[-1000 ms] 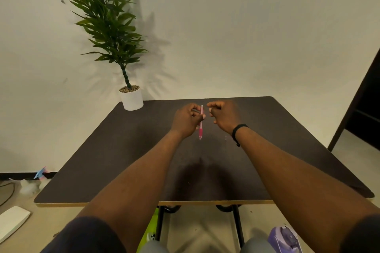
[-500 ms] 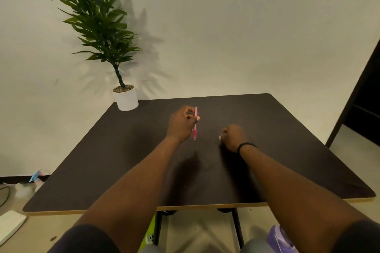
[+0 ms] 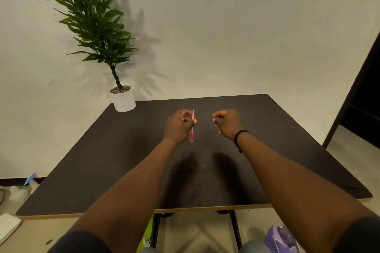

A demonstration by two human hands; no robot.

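A thin pink pen (image 3: 192, 129) stands nearly upright above the dark table (image 3: 102, 160), its thicker grip end pointing down. My left hand (image 3: 178, 126) pinches the pen's upper part between thumb and fingers. My right hand (image 3: 227, 122) hovers a little to the right of the pen, apart from it, with its fingers curled; whether something small sits in them I cannot tell. A black band circles my right wrist.
A potted green plant (image 3: 123, 100) in a white pot stands at the table's back left corner against the wall. A dark door frame (image 3: 357, 92) rises at the right. A purple object (image 3: 281, 238) and a white item (image 3: 7, 227) lie on the floor.
My right hand was beside the pen, dropped to the table, and has since risen and moved back up to the right of the pen. My left hand kept holding the pen.
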